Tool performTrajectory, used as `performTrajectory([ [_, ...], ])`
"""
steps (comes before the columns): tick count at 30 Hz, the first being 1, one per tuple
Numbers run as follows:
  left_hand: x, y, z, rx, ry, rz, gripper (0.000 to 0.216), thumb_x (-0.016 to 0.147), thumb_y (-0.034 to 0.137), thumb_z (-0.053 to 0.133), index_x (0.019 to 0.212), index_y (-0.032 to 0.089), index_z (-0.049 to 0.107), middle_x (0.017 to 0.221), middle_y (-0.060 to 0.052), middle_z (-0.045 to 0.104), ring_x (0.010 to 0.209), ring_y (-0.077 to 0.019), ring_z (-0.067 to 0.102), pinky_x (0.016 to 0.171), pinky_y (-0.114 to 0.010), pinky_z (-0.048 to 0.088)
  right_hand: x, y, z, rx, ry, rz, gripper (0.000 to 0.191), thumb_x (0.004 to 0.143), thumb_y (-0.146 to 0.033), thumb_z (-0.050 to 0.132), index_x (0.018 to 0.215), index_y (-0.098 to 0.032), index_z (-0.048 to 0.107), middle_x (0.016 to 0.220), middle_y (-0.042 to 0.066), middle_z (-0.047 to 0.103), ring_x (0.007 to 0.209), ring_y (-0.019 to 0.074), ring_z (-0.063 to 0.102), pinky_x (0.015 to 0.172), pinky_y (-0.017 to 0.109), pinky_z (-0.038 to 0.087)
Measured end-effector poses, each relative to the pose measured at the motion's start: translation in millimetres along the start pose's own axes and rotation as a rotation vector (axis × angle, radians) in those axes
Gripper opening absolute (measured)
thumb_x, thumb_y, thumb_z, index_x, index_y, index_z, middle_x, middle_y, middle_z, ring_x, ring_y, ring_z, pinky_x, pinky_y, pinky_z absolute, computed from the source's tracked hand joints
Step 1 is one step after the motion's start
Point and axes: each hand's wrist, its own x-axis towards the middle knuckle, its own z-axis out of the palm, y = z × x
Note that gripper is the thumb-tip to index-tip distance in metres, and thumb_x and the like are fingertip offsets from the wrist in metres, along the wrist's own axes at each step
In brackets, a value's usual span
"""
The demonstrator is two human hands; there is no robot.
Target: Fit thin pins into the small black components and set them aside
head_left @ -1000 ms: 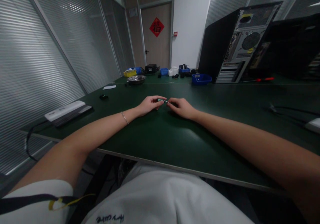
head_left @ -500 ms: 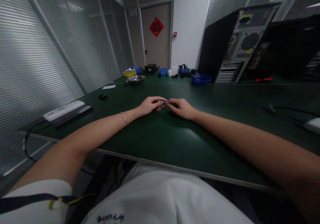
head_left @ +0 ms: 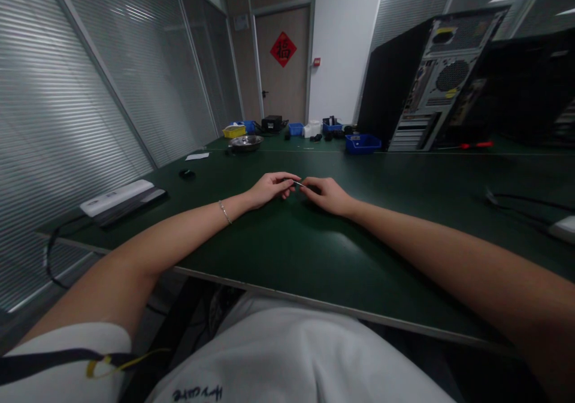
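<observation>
Over the middle of the green tabletop [head_left: 278, 241], my two hands meet with their fingertips close together. Between them runs a thin, shiny metal piece [head_left: 297, 183], too small to name. My left hand [head_left: 272, 190] is closed, thumb against fingers, around a small dark piece at the left end of the metal; the fingers cover most of it. My right hand [head_left: 330, 196] pinches the right end of the metal piece between thumb and forefinger, its other fingers curled under. Both hands stay low over the table.
A white power strip [head_left: 119, 199] and a small black object [head_left: 187, 174] lie at left. Farther back are a metal bowl [head_left: 245, 144], a yellow bin [head_left: 234, 132] and a blue bin [head_left: 363, 144]. A computer tower [head_left: 417, 85] and a red-handled tool [head_left: 477, 145] are at right.
The view has shifted very slightly. Both hands keep their grip and place, and the metal piece between them shows at nearly the same angle.
</observation>
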Motion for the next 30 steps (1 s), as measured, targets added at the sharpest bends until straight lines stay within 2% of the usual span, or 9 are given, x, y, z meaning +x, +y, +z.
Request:
performTrajectory([
  [7,-5,4,-10,0.405,-0.038,0.043,0.038,0.084,0.036,0.056,0.116,0.016,0.06,0.092,-0.006,0.062,0.072,-0.0133,0.056,0.065,-0.026,0.045,0,-1,0,0.005,0.011,0.021,0.03,0.089,-0.039,0.044,0.098,-0.018,0.064,0.078,0.003,0.063,0.065,0.0137,0.052,0.061,0.025,0.036],
  [11,-7,9,-8,0.465,-0.059,0.053,0.037,0.083,0.037,0.057,0.113,0.015,0.06,0.095,-0.007,0.062,0.075,-0.0148,0.057,0.067,-0.027,0.045,0,-2,-1,0.012,0.003,0.024,0.031,0.09,-0.04,0.044,0.097,-0.018,0.064,0.077,0.003,0.063,0.066,0.0135,0.052,0.061,0.024,0.036],
  [20,-5,8,-7,0.403,-0.068,0.071,0.034,0.085,0.037,0.054,0.11,0.014,0.06,0.093,-0.007,0.061,0.076,-0.0147,0.057,0.07,-0.029,0.045,0,-1,0,0.012,0.007,0.026,0.03,0.088,-0.04,0.046,0.095,-0.017,0.064,0.078,0.003,0.063,0.065,0.0131,0.051,0.06,0.024,0.034],
  [24,-6,12,-8,0.433,-0.12,0.082,0.032,0.086,0.033,0.054,0.11,0.014,0.06,0.095,-0.008,0.061,0.075,-0.0141,0.056,0.069,-0.028,0.045,-1,-2,-2,0.014,0.001,0.027,0.03,0.088,-0.04,0.046,0.096,-0.017,0.064,0.078,0.003,0.063,0.065,0.0131,0.051,0.06,0.024,0.034],
  [27,-7,15,-11,0.533,-0.136,0.147,0.03,0.086,0.03,0.054,0.111,0.015,0.061,0.1,-0.008,0.061,0.082,-0.0158,0.057,0.074,-0.029,0.045,-1,-4,-3,0.017,-0.012,0.033,0.03,0.089,-0.04,0.046,0.098,-0.018,0.064,0.077,0.003,0.063,0.065,0.0134,0.052,0.06,0.024,0.035],
  [30,-7,18,-16,0.76,-0.137,0.266,0.029,0.086,0.028,0.055,0.111,0.017,0.062,0.102,-0.009,0.06,0.09,-0.0182,0.056,0.079,-0.031,0.043,-2,-5,-4,0.021,-0.021,0.045,0.03,0.089,-0.04,0.046,0.1,-0.018,0.064,0.077,0.003,0.063,0.064,0.0135,0.052,0.059,0.025,0.035],
])
